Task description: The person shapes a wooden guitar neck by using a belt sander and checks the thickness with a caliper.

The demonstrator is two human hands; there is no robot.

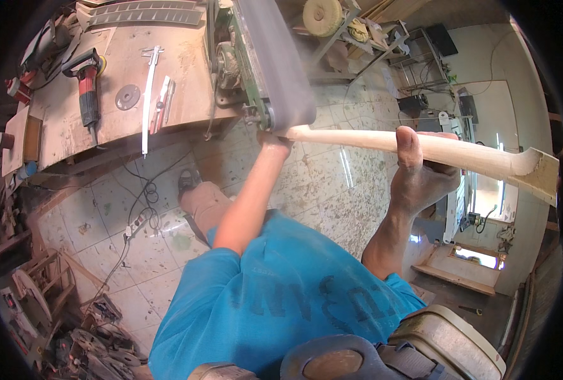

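A long piece of pale carved wood (357, 140), shaped like a curved furniture leg, lies crosswise in front of me. Its slim end meets the lower end of a belt sander's belt (292, 95), which is blurred as if running. My left hand (274, 139) is closed at that slim end, just under the belt, its fingers mostly hidden. Farther along, my right hand (424, 166) grips the thicker part, thumb laid over the near side and fingers behind. The flared, squared end (538, 172) sticks out to the right.
On the workbench (120, 50) at left lie an angle grinder (86, 88), a grey disc (127, 97), a caliper (150, 95) and slim tools. A cable with a power strip (136, 225) runs over the tiled floor (161, 266). Wooden offcuts (98, 348) pile up at lower left.
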